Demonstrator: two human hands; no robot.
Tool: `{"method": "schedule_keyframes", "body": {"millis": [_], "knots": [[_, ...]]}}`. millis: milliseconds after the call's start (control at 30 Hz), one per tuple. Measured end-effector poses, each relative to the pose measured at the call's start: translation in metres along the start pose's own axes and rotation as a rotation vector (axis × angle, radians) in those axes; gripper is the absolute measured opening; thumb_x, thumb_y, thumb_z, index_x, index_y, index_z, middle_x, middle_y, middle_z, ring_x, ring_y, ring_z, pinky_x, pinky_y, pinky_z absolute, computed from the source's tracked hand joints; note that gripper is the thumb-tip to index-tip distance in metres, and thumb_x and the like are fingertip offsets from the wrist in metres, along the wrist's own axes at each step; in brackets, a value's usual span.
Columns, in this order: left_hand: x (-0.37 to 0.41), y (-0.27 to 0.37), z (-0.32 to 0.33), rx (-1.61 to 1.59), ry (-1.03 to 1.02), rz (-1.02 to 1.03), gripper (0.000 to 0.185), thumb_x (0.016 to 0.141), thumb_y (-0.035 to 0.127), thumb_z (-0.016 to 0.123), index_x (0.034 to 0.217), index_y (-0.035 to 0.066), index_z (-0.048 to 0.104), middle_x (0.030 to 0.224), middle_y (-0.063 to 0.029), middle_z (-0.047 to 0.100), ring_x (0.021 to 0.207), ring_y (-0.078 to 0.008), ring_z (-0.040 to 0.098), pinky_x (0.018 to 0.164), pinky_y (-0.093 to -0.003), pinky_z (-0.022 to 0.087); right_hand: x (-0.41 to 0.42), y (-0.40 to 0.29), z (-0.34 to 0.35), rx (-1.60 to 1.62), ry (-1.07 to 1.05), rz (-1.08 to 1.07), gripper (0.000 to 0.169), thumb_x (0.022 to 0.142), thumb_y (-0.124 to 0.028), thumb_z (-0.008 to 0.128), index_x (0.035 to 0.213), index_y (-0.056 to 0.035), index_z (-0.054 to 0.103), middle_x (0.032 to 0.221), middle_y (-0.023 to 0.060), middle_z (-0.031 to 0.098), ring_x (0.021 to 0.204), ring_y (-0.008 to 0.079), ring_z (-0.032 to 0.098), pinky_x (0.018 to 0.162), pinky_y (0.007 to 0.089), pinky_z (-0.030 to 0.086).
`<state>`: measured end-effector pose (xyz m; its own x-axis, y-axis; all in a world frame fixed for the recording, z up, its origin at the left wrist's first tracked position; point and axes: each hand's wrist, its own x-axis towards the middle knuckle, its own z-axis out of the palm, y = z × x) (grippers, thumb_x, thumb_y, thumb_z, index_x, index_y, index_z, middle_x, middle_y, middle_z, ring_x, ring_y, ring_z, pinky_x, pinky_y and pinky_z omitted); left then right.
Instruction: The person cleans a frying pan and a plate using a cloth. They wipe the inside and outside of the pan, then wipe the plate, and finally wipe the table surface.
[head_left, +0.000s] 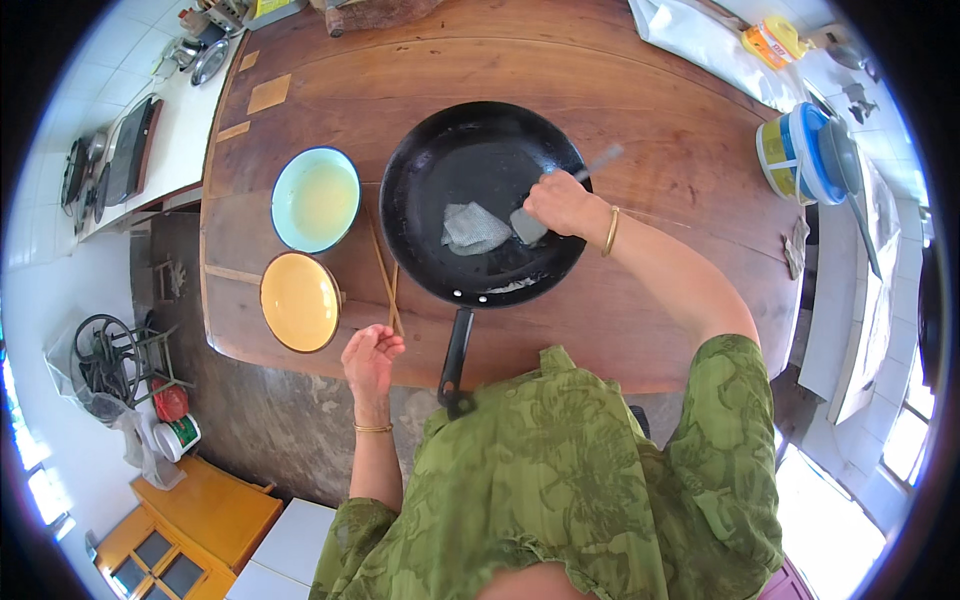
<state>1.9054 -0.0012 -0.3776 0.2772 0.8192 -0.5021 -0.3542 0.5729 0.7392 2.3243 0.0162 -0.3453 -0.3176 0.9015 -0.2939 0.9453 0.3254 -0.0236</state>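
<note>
A large black frying pan rests on the wooden table, its black handle towards me. My right hand is over the pan's right side, shut on a small spatula with a flat greyish blade low in the pan. Left of the blade lies a pale grey, mesh-textured folded piece; whether it is cloth or food I cannot tell. A whitish strip sticks near the pan's front wall. My left hand, loosely curled and holding nothing visible, hovers by the table edge beside two crossed chopsticks.
Left of the pan stand a turquoise enamel bowl with cloudy yellowish liquid and a yellow bowl. A blue-lidded bucket is at the right, with a crumpled rag nearby. A counter runs along the left wall.
</note>
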Motion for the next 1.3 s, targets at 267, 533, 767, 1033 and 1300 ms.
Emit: {"method": "schedule_keyframes", "body": {"millis": [267,533,767,1033,1300], "knots": [[0.021,-0.046,0.160,0.249,-0.473,-0.153,0.027,0.094,0.010,0.051,0.115,-0.006,0.054,0.098,-0.0174,0.064,0.082,-0.0278,0.066,0.075,-0.0394,0.056,0.005,-0.025,-0.005,1.310,-0.107,0.558,0.024,0.076,-0.011,0.068,0.064,0.0070,0.058,0.057,0.0143,0.060,0.046,0.0200,0.062,0.032,0.0301,0.045],[0.053,-0.037,0.166,0.149,-0.205,-0.258,0.017,0.091,0.005,0.045,0.107,0.003,0.051,0.072,-0.0081,0.057,0.046,-0.0139,0.050,0.035,-0.0283,0.041,0.041,-0.057,0.004,1.641,0.184,0.681,0.024,0.079,-0.017,0.069,0.080,0.0064,0.063,0.063,0.0160,0.063,0.054,0.0244,0.065,0.047,0.0368,0.053],[0.072,0.000,0.125,0.370,-0.104,-0.268,0.018,0.093,0.009,0.046,0.108,0.001,0.053,0.070,-0.0054,0.055,0.045,-0.0101,0.048,0.034,-0.0242,0.037,0.047,-0.106,0.046,0.506,0.446,0.155,0.028,0.077,-0.018,0.067,0.101,-0.0051,0.065,0.117,0.0178,0.051,0.105,0.0316,0.052,0.086,0.0380,0.049],[0.080,-0.003,0.130,0.504,-0.125,-0.300,0.015,0.090,0.003,0.044,0.100,-0.002,0.055,0.073,-0.0062,0.056,0.047,-0.0090,0.048,0.034,-0.0218,0.036,0.041,-0.053,0.052,0.274,0.625,0.258,0.017,0.073,-0.001,0.059,0.090,0.0034,0.064,0.110,0.0218,0.051,0.098,0.0332,0.057,0.079,0.0373,0.053],[0.085,0.003,0.146,0.563,-0.187,-0.393,0.018,0.092,0.004,0.044,0.104,0.000,0.056,0.070,-0.0030,0.053,0.044,-0.0065,0.043,0.032,-0.0195,0.029,0.034,-0.034,0.046,0.878,0.589,0.357,0.015,0.078,-0.005,0.061,0.090,-0.0002,0.069,0.087,0.0220,0.059,0.084,0.0369,0.061,0.078,0.0408,0.050]]}}
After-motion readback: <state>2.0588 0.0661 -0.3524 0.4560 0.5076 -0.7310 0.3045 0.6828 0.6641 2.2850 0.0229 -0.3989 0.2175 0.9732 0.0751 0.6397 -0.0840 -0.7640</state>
